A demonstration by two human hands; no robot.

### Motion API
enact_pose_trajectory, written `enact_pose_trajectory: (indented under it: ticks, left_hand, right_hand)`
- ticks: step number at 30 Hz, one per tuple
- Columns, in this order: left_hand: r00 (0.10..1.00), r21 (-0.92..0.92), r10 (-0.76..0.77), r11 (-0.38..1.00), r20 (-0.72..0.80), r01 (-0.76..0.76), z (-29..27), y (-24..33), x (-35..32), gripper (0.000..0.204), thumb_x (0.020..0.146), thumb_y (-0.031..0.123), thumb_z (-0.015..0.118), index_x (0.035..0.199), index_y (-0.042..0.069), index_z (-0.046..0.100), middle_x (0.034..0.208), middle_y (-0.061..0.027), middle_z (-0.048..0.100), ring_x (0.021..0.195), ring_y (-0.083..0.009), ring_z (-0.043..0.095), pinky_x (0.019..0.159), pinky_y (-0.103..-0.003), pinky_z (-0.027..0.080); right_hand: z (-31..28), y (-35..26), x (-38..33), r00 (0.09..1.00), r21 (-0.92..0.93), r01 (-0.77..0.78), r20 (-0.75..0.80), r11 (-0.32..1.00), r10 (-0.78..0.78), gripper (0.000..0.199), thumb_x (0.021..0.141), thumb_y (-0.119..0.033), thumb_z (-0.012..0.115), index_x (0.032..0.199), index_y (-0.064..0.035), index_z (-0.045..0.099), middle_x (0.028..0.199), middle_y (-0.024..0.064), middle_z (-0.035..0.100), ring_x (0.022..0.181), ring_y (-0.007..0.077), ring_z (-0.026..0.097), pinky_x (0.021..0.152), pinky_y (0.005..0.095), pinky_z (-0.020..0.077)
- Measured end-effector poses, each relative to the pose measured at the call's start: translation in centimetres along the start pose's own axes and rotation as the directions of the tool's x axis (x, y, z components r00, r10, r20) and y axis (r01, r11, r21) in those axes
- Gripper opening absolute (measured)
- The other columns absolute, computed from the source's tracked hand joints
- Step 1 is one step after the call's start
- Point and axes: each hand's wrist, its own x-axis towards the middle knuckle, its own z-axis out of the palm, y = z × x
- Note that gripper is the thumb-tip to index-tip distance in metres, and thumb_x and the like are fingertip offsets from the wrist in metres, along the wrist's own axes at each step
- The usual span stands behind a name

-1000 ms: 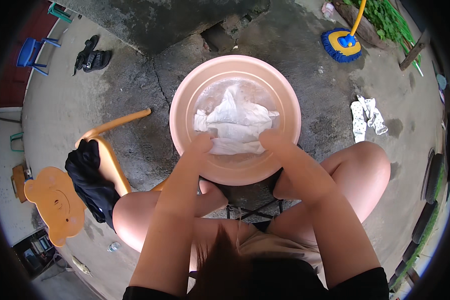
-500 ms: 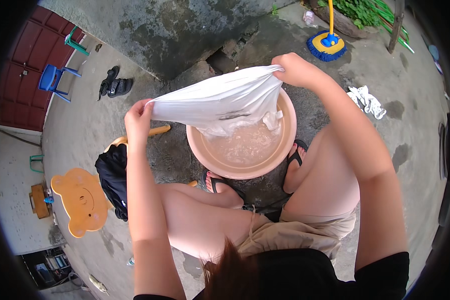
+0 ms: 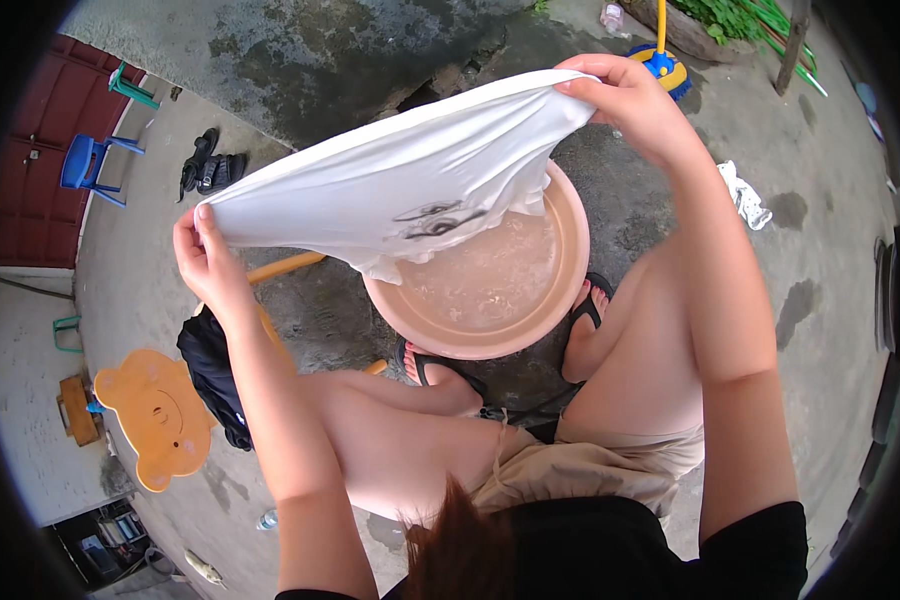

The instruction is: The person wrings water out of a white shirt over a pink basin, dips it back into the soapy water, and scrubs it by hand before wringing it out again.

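A wet white garment (image 3: 410,180) with a dark print is stretched out in the air above a round pink basin (image 3: 530,320) of soapy water on the concrete ground. My left hand (image 3: 205,255) grips its left edge and my right hand (image 3: 625,100) grips its right edge, held higher. The cloth's lower part hangs down toward the water and hides the basin's far rim. My bare knees and sandalled feet flank the basin.
An orange bear-shaped chair (image 3: 160,415) with a dark cloth (image 3: 215,370) draped on it stands at my left. A white rag (image 3: 745,195) lies on the ground at right. A yellow and blue mop (image 3: 660,60), black shoes (image 3: 210,165) and a small blue chair (image 3: 85,165) lie farther off.
A second ago both hands pressed the white garment down in the basin. They lifted it out and have spread it wide above the water, the right hand raised higher.
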Motion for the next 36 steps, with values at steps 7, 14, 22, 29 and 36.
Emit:
enact_pose_trajectory:
  ticks: [7,14,22,29,36]
  left_hand:
    - [0.932,-0.408,-0.302,0.839,0.201,0.36,1.3,-0.9,0.6,0.023,0.098,0.029,0.051,0.104,0.007,0.056,0.094,-0.0001,0.059,0.085,-0.0074,0.055,0.074,-0.023,0.046]
    - [0.787,-0.334,-0.416,0.739,0.457,0.585,2.9,-2.2,0.5,0.018,0.098,0.024,0.052,0.106,0.008,0.057,0.095,0.0017,0.058,0.089,-0.005,0.052,0.079,-0.024,0.043]
    - [0.637,-0.061,-0.115,0.967,0.762,0.248,4.9,2.4,-2.7,0.019,0.091,0.016,0.059,0.107,0.007,0.063,0.095,0.0016,0.059,0.087,-0.007,0.052,0.078,-0.021,0.04]
    - [0.624,-0.172,-0.039,0.946,0.78,0.274,5.7,5.9,-4.4,0.013,0.089,0.012,0.061,0.098,0.004,0.066,0.088,-0.0006,0.063,0.079,-0.007,0.055,0.071,-0.022,0.044]
    - [0.584,-0.234,0.021,0.927,0.812,0.292,5.9,8.5,-5.0,0.021,0.087,0.008,0.061,0.108,0.002,0.063,0.105,-0.0046,0.064,0.098,-0.0101,0.057,0.085,-0.023,0.044]
  right_hand:
    - [0.9,0.9,1.7,0.999,0.285,-0.034,0.018,0.958,0.03,0.027,0.088,-0.022,0.065,0.104,-0.001,0.065,0.093,0.0065,0.068,0.085,0.0125,0.065,0.077,0.0284,0.0521]
    - [3.0,0.3,2.0,0.987,0.467,-0.158,0.08,0.87,0.136,0.031,0.087,-0.022,0.065,0.105,0.0034,0.063,0.097,0.0119,0.068,0.086,0.0177,0.067,0.078,0.0319,0.054]
    - [5.2,-0.7,1.2,0.961,0.584,-0.277,0.167,0.763,0.221,0.03,0.085,-0.018,0.066,0.106,0.0042,0.063,0.097,0.0126,0.067,0.085,0.0198,0.067,0.076,0.0342,0.0562]
    - [6.5,-1.0,1.2,0.944,0.571,-0.319,0.258,0.756,0.204,0.031,0.089,-0.021,0.062,0.108,0.0041,0.061,0.099,0.0126,0.067,0.087,0.0188,0.067,0.077,0.0325,0.056]
    - [6.7,-1.1,1.6,0.93,0.658,-0.351,0.327,0.666,0.168,0.029,0.086,-0.018,0.065,0.106,0.0039,0.062,0.097,0.014,0.067,0.085,0.0213,0.068,0.074,0.0356,0.0568]
